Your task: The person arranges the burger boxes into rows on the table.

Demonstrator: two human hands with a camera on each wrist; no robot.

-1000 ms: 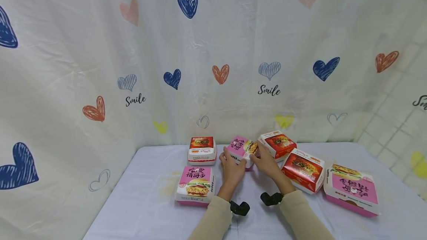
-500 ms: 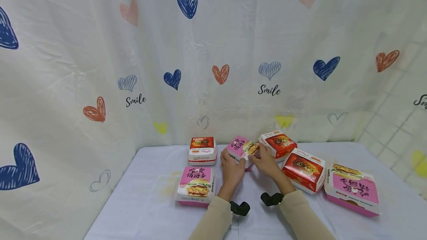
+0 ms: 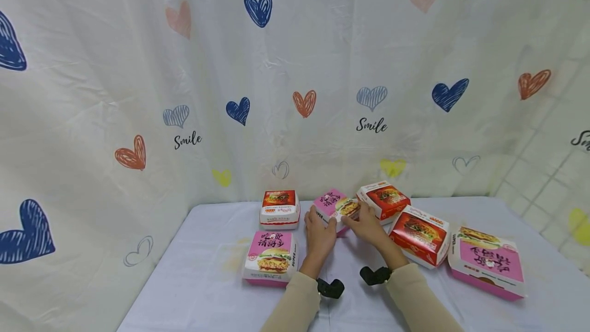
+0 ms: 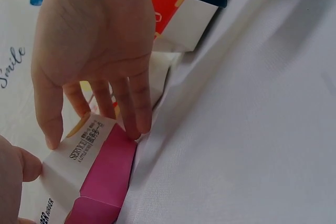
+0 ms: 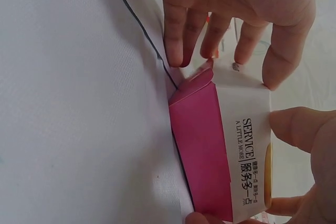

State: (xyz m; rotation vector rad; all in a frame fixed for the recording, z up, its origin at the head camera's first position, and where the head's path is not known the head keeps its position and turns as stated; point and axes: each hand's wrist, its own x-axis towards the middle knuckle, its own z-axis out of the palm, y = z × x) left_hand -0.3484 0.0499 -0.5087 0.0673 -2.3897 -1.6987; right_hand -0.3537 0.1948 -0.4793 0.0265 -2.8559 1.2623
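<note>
Head view, curled hands (image 3: 321, 237) (image 3: 370, 224), gripping pink box (image 3: 334, 205)

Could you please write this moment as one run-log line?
left hand: holds middle pink box; right hand: holds same box; place: far on table

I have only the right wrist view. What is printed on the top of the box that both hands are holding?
Observer: In the head view, the top of the held box has dark characters on pink beside a burger picture.
Operator: Thank you. And which box is the farthest to the person's right?
Observer: A large pink-and-white box.
Operator: How many boxes are on the table in total, with the held one?
Observer: Six are visible around the table in the head view.
</note>
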